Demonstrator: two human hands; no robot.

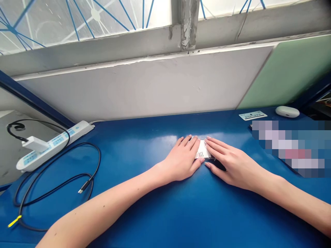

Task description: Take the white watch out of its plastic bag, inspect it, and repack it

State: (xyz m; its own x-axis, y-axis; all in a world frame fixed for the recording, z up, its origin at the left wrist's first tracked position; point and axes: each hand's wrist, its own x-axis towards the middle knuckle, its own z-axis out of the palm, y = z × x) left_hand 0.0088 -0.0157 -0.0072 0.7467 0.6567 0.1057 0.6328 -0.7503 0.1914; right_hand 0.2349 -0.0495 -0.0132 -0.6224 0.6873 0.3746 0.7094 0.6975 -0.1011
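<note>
A small white piece of paper (202,150) lies flat on the blue table (155,206), mostly covered by my hands. My left hand (184,156) rests palm down on its left side with fingers stretched out and close together. My right hand (229,161) lies flat on its right side, fingers extended and pressing on the paper. The fingertips of both hands almost meet over the sheet. Only a narrow strip of the paper with faint marks shows between them.
A white power strip (53,144) with a plugged-in white adapter lies at the left, its black cable (54,179) looping over the table. A white label (252,115) and a white earbud case (287,111) sit at the far right. A grey wall panel rises behind the table.
</note>
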